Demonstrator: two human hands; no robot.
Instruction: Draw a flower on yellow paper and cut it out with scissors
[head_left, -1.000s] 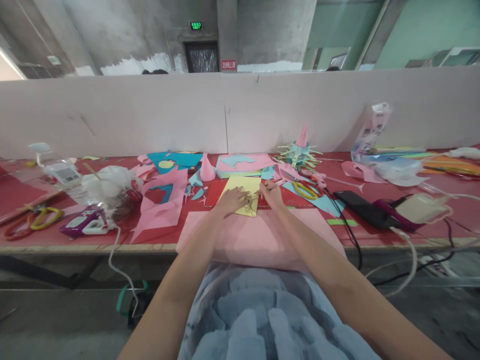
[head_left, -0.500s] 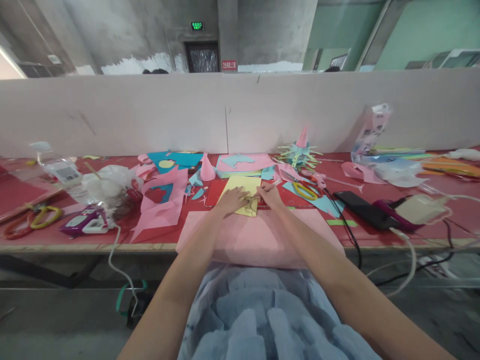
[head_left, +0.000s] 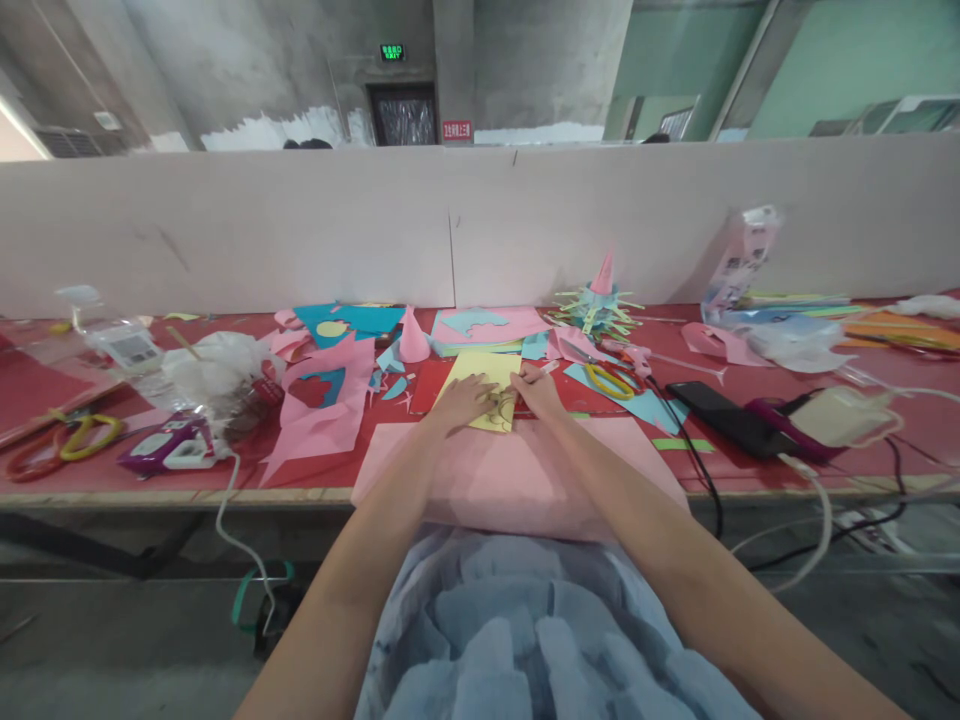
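A sheet of yellow paper (head_left: 478,367) lies in front of me, with dark curved lines drawn on its lower right part. My left hand (head_left: 465,400) rests flat on the sheet's left side, fingers spread. At the sheet's right edge, my right hand (head_left: 535,390) is closed around a slim pen (head_left: 550,367), whose pale end sticks out above the fist; its tip is hidden. Under the yellow sheet is a red sheet (head_left: 427,388). A large pink sheet (head_left: 480,480) hangs slightly over the table's front edge, beneath my wrists.
Yellow-handled scissors (head_left: 609,382) and a black phone (head_left: 724,418) lie to the right. A pink paper cone (head_left: 414,337) and cut pink paper (head_left: 330,400) are left of the sheet. Behind stands a spiky paper model (head_left: 598,300) against a white partition (head_left: 300,230).
My right hand has shifted very slightly on the yellow paper, and its fingers look more curled. The left hand stays in place.
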